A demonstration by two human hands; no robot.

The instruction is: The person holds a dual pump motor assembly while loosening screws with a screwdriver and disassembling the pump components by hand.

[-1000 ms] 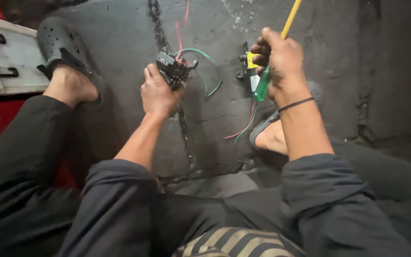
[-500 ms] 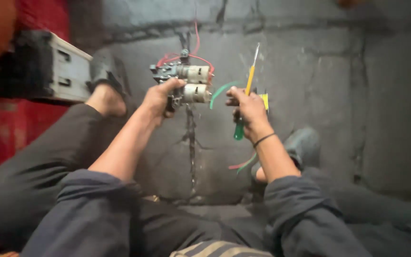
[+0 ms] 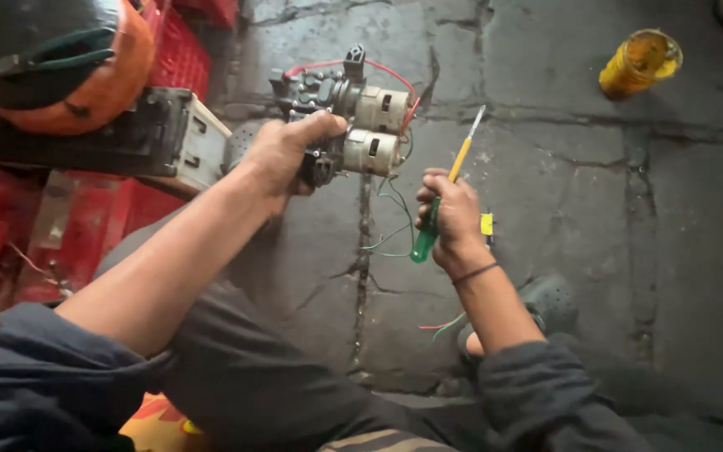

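— Head view: how many things?
— One twin-motor pump (image 3: 353, 125) gripped in the left hand (image 3: 282, 155), one screwdriver (image 3: 445, 192) clasped by the right hand (image 3: 453, 222), over the floor (image 3: 587, 209).
— Changed?
— Pump lifted nearer, can (image 3: 639, 63) now visible.

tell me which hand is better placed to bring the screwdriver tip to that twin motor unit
Right, most likely. The right hand already grips the screwdriver, its tip pointing up toward the motor unit. The left hand is wrapped around the unit, holding it up.

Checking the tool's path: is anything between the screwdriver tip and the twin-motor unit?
Nothing visible: only open air separates the screwdriver in the right hand from the motor unit held by the left hand.
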